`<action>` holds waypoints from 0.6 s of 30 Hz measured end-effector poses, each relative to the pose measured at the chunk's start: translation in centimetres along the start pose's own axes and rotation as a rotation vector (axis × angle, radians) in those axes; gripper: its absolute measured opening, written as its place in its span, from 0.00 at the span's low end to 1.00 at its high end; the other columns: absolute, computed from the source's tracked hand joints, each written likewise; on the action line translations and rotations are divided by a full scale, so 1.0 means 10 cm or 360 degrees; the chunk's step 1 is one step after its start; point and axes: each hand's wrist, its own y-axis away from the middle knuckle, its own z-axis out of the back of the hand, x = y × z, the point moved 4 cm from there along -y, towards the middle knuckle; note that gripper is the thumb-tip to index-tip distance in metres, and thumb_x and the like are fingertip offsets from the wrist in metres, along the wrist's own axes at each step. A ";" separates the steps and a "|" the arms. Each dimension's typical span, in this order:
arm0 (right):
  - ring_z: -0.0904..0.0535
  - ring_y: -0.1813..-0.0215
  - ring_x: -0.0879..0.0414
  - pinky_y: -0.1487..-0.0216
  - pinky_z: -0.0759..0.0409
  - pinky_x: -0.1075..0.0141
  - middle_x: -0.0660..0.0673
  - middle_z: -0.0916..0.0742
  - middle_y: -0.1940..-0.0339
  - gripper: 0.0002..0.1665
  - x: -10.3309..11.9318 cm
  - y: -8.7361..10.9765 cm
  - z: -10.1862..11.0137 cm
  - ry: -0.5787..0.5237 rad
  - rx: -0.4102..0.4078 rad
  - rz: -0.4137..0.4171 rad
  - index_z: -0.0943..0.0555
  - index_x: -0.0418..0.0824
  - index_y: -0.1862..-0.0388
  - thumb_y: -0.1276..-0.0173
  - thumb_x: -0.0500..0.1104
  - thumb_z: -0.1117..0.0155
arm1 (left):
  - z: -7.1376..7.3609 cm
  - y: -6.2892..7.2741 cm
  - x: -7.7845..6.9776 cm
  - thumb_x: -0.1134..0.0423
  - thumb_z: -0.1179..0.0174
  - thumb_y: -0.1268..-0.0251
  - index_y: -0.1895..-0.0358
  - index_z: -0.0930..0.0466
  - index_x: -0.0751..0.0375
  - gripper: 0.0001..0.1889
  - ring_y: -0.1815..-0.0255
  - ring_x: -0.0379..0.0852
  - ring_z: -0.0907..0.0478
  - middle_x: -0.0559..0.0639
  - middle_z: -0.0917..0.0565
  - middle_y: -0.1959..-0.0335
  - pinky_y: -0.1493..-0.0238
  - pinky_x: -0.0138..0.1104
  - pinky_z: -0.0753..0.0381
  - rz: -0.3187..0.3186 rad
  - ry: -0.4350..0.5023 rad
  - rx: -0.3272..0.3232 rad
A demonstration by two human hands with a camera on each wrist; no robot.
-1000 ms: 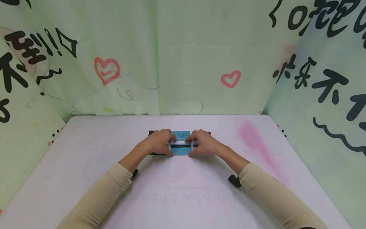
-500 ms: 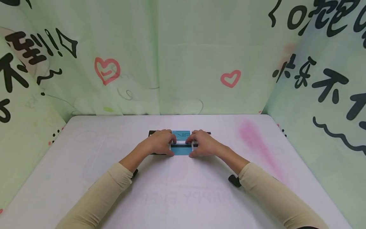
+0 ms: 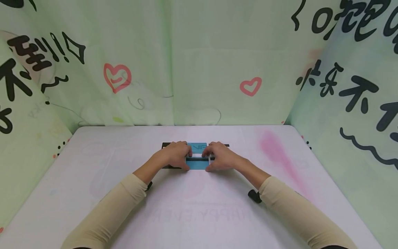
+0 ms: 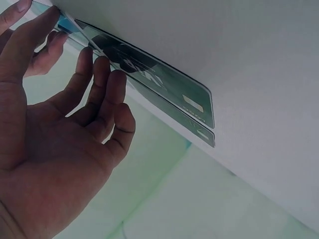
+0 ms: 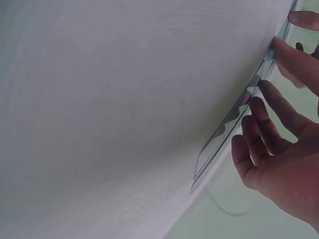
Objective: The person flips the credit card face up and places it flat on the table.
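Note:
A blue card (image 3: 197,165) with a black stripe lies flat on the table, just in front of a blue card marked VIP (image 3: 197,147). My left hand (image 3: 174,154) holds the striped card at its left end, thumb on the near edge and fingertips at the far side. In the same way, my right hand (image 3: 222,157) pinches its right end. Dark cards (image 4: 172,89) extend out from under the left hand, one with a gold chip. Pale cards with a dark wavy band (image 5: 214,149) lie by the right hand, mostly hidden from the head view.
The white table (image 3: 199,214) carries faint mirrored lettering and a pink smear (image 3: 280,159) on the right. A green curtain (image 3: 199,69) with hearts and black writing stands along the back and both sides. Black wrist devices (image 3: 255,196) hang beneath the sleeves.
The hands and cards stay almost where they were. My left wrist and sleeve have shifted slightly up and to the right.

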 end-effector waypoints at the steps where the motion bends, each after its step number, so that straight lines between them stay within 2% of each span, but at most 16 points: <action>1: 0.26 0.48 0.50 0.44 0.26 0.57 0.46 0.14 0.52 0.26 0.00 0.00 0.00 0.0004 0.0002 -0.0005 0.13 0.41 0.47 0.44 0.46 0.17 | 0.00 0.00 0.00 0.50 0.24 0.41 0.44 0.16 0.60 0.26 0.49 0.49 0.22 0.54 0.18 0.51 0.41 0.48 0.22 0.0003 0.0007 0.0004; 12: 0.25 0.49 0.50 0.45 0.25 0.58 0.45 0.16 0.54 0.27 -0.02 -0.01 -0.03 0.0040 0.0002 -0.0019 0.14 0.40 0.49 0.46 0.48 0.17 | -0.02 0.00 0.01 0.50 0.25 0.41 0.46 0.16 0.57 0.23 0.49 0.49 0.24 0.53 0.19 0.51 0.40 0.48 0.23 0.0010 0.0000 0.0050; 18: 0.26 0.49 0.50 0.47 0.25 0.59 0.46 0.16 0.53 0.25 0.01 -0.01 0.00 0.0088 0.0001 -0.0019 0.13 0.41 0.50 0.46 0.48 0.18 | -0.01 0.02 -0.01 0.49 0.26 0.40 0.45 0.18 0.54 0.23 0.47 0.50 0.23 0.53 0.20 0.49 0.37 0.51 0.24 0.0003 -0.0059 0.0004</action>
